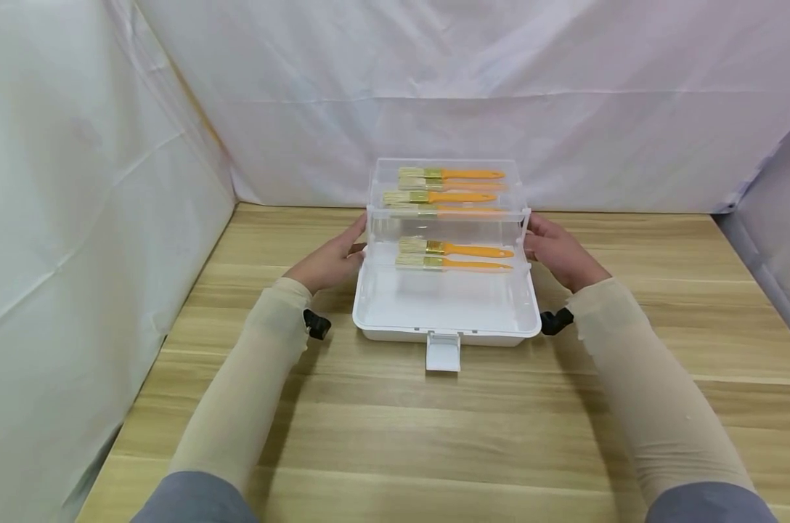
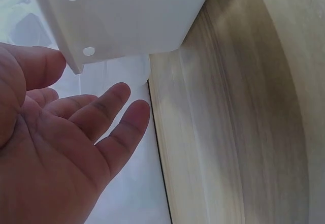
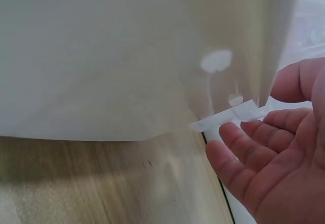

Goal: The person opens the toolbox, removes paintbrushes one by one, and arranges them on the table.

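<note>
On the left a white sheet (image 1: 75, 218) hangs as a wall, close along the left edge of the wooden bench (image 1: 395, 436). Next comes the left hand (image 1: 332, 260), held just beside the left end of the clear plastic box (image 1: 447, 305); its fingers (image 2: 109, 112) are relaxed and spread, clasping nothing, with the thumb near the white hinge arm by the box's wall. The box stands in the middle of the bench toward the far side, its tiers fanned open. Orange-handled brushes (image 1: 454, 256) lie in the near tray, and more brushes (image 1: 447, 185) rest in the raised trays behind. A white latch (image 1: 444, 353) hangs down from the box's near rim onto the bench. The right hand (image 1: 558, 254) sits at the box's right end, open too, its fingers (image 3: 244, 153) loosely bent just under a small white tab on the side, gripping nothing. Bare bench runs wide in front of the box and to the right, as far as the grey sheet (image 1: 774, 218) on that side. White cloth also closes off the far edge right behind the box.
</note>
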Demonstrator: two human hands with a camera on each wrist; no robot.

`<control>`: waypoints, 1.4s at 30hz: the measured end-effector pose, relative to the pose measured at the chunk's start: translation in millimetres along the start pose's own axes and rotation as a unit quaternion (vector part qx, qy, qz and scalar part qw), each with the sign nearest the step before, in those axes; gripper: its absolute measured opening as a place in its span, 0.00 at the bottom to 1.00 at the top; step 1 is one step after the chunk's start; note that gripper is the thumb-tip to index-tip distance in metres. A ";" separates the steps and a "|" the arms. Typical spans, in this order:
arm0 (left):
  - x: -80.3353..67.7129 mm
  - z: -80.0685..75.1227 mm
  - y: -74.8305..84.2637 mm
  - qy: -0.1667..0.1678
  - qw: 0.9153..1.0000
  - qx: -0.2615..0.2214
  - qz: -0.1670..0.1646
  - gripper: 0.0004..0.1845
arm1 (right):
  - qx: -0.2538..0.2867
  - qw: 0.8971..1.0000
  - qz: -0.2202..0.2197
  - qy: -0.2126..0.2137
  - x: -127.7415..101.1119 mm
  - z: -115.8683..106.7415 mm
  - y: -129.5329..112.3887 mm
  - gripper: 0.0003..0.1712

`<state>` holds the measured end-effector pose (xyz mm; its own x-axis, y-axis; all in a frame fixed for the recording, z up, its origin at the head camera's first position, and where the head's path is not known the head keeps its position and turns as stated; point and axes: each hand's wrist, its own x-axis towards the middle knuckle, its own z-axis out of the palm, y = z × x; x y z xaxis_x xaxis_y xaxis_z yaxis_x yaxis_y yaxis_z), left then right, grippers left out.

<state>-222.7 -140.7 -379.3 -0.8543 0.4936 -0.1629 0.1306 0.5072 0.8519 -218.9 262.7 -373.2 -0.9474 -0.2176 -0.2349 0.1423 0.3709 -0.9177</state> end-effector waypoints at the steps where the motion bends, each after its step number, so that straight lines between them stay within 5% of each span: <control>1: 0.2 0.2 0.0 -0.001 1.000 -0.004 0.000 0.38 | -0.001 1.000 0.001 -0.003 0.4 -0.1 0.6 0.31; 9: -10.4 -0.3 18.3 -0.013 1.000 -0.012 -0.019 0.38 | -0.005 0.999 0.021 -0.030 4.5 -2.0 5.2 0.32; 16: -4.4 -0.9 -6.1 -0.005 1.000 0.013 -0.023 0.37 | -0.021 0.998 0.037 -0.035 4.1 -1.8 10.9 0.34; 23: -3.1 -2.6 -7.6 -0.005 0.999 0.025 -0.020 0.35 | -0.024 0.998 0.037 -0.044 7.6 -0.4 12.7 0.35; 27: -5.5 -1.5 -4.1 0.009 0.995 0.104 -0.010 0.37 | -0.040 0.998 0.029 -0.050 6.2 -2.4 12.6 0.35; 29: -10.8 -0.9 3.2 0.043 0.983 0.180 0.004 0.38 | -0.071 0.997 0.021 -0.036 1.8 -5.1 10.9 0.36; 32: -24.6 1.7 20.5 0.121 0.950 0.286 0.044 0.37 | -0.132 0.991 0.015 0.006 -8.9 -9.8 5.8 0.38; 36: -48.6 17.8 43.7 0.197 0.912 0.331 0.142 0.30 | -0.196 0.979 0.000 0.059 -26.9 -13.1 -5.5 0.40; 39: -63.2 37.1 51.7 0.184 0.892 0.351 0.219 0.26 | -0.228 0.970 -0.035 0.077 -39.9 -11.3 -16.9 0.38; 42: -69.5 55.3 50.9 0.126 0.880 0.379 0.257 0.26 | -0.251 0.960 -0.075 0.096 -51.9 -7.4 -28.0 0.34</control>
<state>-129.0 -110.2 -352.1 -0.6558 0.6714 0.3451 0.7492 0.6352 0.1879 -175.8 270.3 -332.9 -0.9888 -0.1494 -0.0039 -0.1104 0.7479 -0.6546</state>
